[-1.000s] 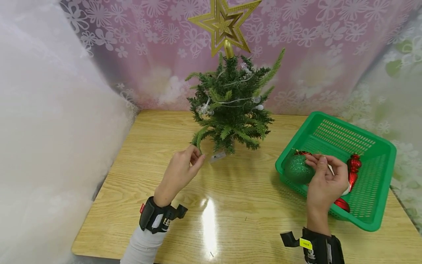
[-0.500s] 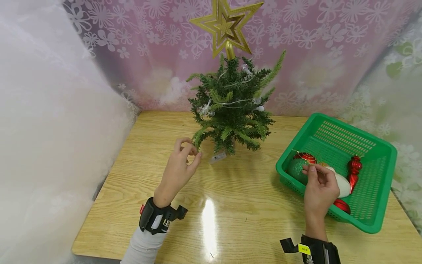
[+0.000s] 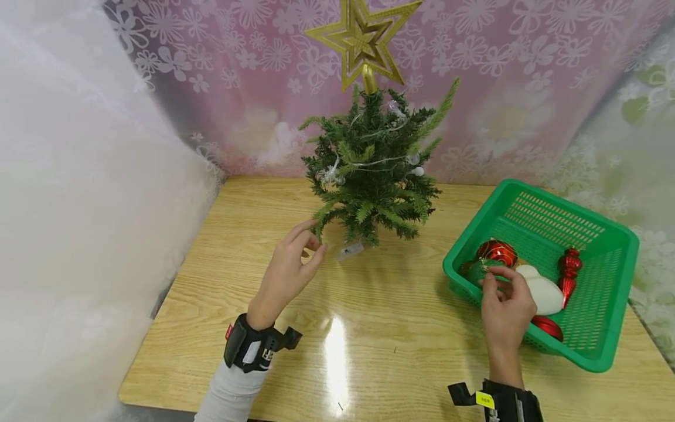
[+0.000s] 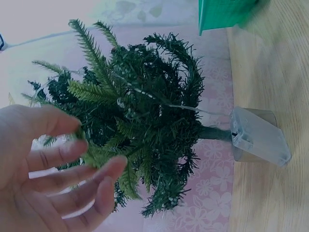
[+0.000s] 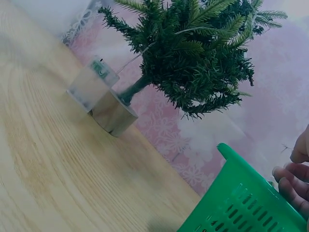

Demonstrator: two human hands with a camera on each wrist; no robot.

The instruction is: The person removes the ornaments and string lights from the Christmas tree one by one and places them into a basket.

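Observation:
A green glitter ball ornament point(image 3: 479, 271) lies low in the green basket point(image 3: 606, 328), partly hidden by my right hand point(image 3: 507, 305). That hand's thumb and fingers come together at the ball's gold hanging string. In the right wrist view a thin wisp shows by the fingertips point(image 5: 300, 153), while the basket wall hides the ball. My left hand point(image 3: 289, 262) is at the lower left branches of the small Christmas tree point(image 3: 369, 170). Its fingers point(image 4: 58, 183) bend loosely around a branch tip in the left wrist view, with gaps between them.
A gold star point(image 3: 364, 41) tops the tree, and a light string winds through it. The clear battery box point(image 3: 351, 250) sits by its base. A red ball point(image 3: 498, 252), a white ornament point(image 3: 540, 293), a red finial ornament point(image 3: 569, 272) and another red ornament point(image 3: 548, 328) lie in the basket.
My right hand has moved down and left with the green ball, which now sits lower in the basket, exposing the red ball and white ornament. The left fingers have loosened and spread slightly.

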